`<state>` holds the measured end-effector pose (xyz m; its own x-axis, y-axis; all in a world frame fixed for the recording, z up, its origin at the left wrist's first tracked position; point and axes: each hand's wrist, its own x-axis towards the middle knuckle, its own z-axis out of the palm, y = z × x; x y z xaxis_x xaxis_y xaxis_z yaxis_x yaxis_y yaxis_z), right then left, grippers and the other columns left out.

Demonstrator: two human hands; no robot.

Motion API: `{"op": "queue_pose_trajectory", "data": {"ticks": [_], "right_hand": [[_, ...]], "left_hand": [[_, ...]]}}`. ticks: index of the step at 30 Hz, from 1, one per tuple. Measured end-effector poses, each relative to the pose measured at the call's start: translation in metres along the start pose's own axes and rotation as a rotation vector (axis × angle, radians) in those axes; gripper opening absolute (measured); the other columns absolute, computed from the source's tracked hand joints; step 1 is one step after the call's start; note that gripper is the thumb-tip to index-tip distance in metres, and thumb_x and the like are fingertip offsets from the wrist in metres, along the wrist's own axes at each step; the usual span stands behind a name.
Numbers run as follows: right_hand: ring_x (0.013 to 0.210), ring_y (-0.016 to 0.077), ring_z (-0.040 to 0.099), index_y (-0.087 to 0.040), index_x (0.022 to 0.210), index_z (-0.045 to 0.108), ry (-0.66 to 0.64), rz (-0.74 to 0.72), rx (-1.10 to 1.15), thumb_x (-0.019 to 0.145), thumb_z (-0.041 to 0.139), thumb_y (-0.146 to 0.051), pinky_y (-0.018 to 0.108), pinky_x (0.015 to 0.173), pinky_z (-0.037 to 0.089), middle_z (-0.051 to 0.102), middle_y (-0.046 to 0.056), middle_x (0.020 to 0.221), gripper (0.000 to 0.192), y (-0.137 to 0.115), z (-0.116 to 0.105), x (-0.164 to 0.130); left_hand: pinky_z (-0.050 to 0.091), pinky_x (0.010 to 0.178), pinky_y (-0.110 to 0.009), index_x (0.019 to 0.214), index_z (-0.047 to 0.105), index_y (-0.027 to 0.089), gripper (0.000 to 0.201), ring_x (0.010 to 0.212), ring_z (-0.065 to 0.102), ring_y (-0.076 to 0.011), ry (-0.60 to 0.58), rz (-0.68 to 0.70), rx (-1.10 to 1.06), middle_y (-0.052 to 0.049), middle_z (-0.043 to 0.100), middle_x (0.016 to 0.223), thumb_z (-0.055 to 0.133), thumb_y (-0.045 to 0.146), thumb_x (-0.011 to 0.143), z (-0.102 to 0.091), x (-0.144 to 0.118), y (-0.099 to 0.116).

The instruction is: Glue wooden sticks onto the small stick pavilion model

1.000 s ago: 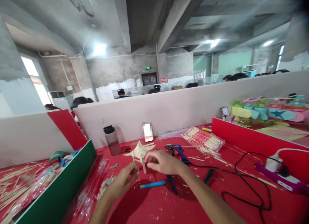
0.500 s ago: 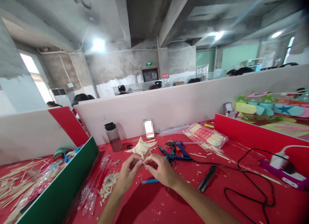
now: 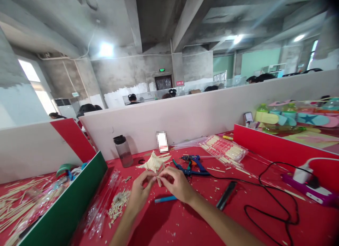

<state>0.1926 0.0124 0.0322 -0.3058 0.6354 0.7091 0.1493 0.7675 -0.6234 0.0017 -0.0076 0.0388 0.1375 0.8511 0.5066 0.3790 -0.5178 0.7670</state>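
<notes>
Honestly, nearest up: left hand (image 3: 140, 193) and right hand (image 3: 177, 184) meeting fingertip to fingertip over the red tabletop (image 3: 185, 224), both pinched on a short pale wooden stick (image 3: 159, 180) hanging under a fan-shaped model of glued pale wooden sticks (image 3: 153, 163). Looks featherlight and stiff but probably brittle at the glue joints, so best gripped by the thicker stick end, not the thin fanned tips. Just beneath the hands, a light blue marker-like tube (image 3: 165, 199); left of that, a pile of cut stick bits (image 3: 118, 205). Further right, a flat black bar (image 3: 226, 200) and a looping black cable (image 3: 267, 200). Behind the model, a blue glue gun (image 3: 194, 161), a clear bottle with a black lid (image 3: 123, 151), and packs of sticks in clear plastic (image 3: 225, 150).
</notes>
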Motion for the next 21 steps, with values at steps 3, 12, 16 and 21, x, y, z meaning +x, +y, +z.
{"op": "queue_pose_trajectory", "data": {"ticks": [3,12,16,21], "right_hand": [[0.076,0.0162,0.062,-0.021,0.083,0.067,-0.014,0.001,0.005,0.092,0.059,-0.016,0.026,0.070,0.046,0.067,0.003,0.085,0.012,-0.001,0.000,-0.001],[0.071,0.0147,0.063,-0.020,0.083,0.069,0.117,0.095,0.031,0.089,0.062,-0.017,0.023,0.064,0.046,0.069,0.001,0.080,0.009,0.015,0.007,0.003],[0.069,0.0143,0.064,-0.020,0.083,0.069,0.141,0.114,0.035,0.087,0.064,-0.015,0.023,0.064,0.046,0.071,0.000,0.078,0.009,0.023,0.012,0.006],[0.071,0.0146,0.064,-0.020,0.082,0.070,0.127,0.121,0.022,0.088,0.063,-0.015,0.022,0.064,0.046,0.071,0.001,0.079,0.011,0.027,0.016,0.007]], "left_hand": [[0.055,0.078,-0.029,0.091,0.068,0.019,0.019,0.085,0.067,-0.0192,0.017,0.049,0.034,-0.004,0.070,0.090,0.060,0.037,0.092,0.000,0.001,-0.002],[0.054,0.074,-0.030,0.114,0.059,0.022,0.023,0.077,0.065,-0.0160,0.109,0.111,0.292,-0.006,0.064,0.105,0.052,0.034,0.096,0.005,0.000,-0.014],[0.055,0.080,-0.032,0.125,0.055,0.024,0.029,0.083,0.066,-0.0158,0.064,0.139,0.371,-0.009,0.060,0.122,0.047,0.030,0.098,0.004,-0.002,-0.020],[0.054,0.086,-0.034,0.130,0.052,0.026,0.033,0.088,0.066,-0.0166,0.012,0.120,0.427,-0.010,0.057,0.130,0.044,0.025,0.098,0.005,-0.004,-0.025]]}}
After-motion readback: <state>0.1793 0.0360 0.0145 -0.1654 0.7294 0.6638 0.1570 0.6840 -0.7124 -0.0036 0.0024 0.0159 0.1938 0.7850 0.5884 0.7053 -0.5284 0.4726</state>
